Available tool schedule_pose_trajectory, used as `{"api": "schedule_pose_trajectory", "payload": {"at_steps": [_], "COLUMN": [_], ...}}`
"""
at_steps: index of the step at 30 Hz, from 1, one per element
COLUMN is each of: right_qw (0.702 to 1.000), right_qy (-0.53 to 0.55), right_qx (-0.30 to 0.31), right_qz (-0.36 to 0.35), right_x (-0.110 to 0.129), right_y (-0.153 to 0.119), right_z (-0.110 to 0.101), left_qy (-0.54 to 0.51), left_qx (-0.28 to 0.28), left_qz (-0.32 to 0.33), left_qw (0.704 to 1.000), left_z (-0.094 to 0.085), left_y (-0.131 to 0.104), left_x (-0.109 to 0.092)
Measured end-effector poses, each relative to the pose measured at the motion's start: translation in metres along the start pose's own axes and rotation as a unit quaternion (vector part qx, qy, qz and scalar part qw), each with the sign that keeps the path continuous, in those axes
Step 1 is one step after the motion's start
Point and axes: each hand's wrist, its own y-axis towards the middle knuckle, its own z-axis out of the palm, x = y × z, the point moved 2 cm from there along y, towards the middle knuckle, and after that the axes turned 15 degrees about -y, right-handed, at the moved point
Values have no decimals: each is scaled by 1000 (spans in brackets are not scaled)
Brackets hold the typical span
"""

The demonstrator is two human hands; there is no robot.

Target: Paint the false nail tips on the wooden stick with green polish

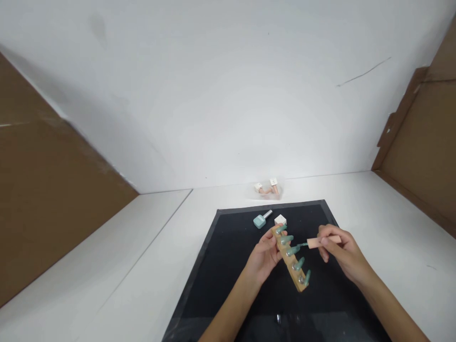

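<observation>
My left hand (pixel 262 260) holds a wooden strip (pixel 292 271) near its far end, above the black mat. Several green false nails (pixel 292 251) stand along the strip, their tips pointing right. Between the fingers of my right hand (pixel 340 249) is a polish brush with a peach handle (pixel 314 242). Its green-coated bristles point left, at or very close to the tip of the middle nail; whether they touch is hard to tell. Beyond the strip, a white bottle (pixel 280 220) sits on the mat, partly hidden by the strip's end.
A teal bottle with a silver cap (pixel 260 221) lies on the black mat (pixel 228 251). Behind the mat, a clear tray (pixel 265 195) holds white and peach bottles on the white table (pixel 156 256). Brown cardboard panels (pixel 53 190) flank both sides, with a white wall behind.
</observation>
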Motion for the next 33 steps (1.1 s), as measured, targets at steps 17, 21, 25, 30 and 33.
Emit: {"api": "schedule_pose_trajectory", "payload": {"at_steps": [17, 21, 25, 30, 33], "right_qw": [998, 996, 994, 992, 992], "right_qy": [67, 88, 100, 108, 111], "right_qx": [-2, -26, -45, -60, -62], "right_qz": [-3, 10, 17, 24, 24], "right_x": [5, 8, 8, 6, 6], "right_y": [3, 5, 6, 7, 7], "right_z": [2, 2, 1, -1, 0], "left_qy": [26, 39, 52, 67, 69], "left_qx": [-51, -74, -85, -101, -91], "left_qz": [41, 34, 8, -17, -30], "left_qw": [997, 996, 995, 993, 993], "left_z": [3, 0, -7, -11, -8], "left_y": [6, 8, 10, 11, 9], "left_x": [1, 2, 5, 6, 7]}}
